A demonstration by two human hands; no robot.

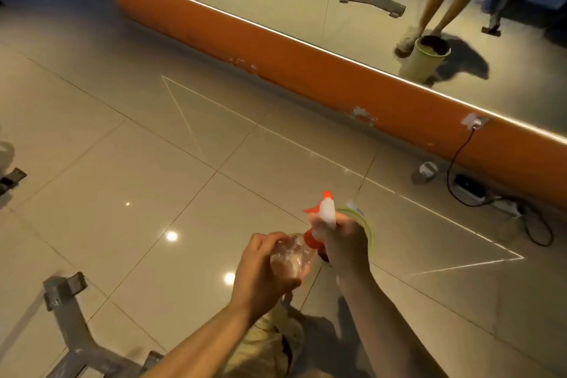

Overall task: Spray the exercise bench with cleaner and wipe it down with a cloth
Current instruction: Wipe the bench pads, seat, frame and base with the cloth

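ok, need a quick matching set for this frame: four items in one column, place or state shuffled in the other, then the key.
Items:
1. spray bottle
2. left hand
3. right hand
4. power strip

Place or state:
A. on the floor by the orange wall base, cable plugged in above
B. wrapped round the clear bottle body
C. held between both hands, orange-and-white trigger head up
D. gripping the neck below the trigger head

Pairs: 1-C, 2-B, 3-D, 4-A
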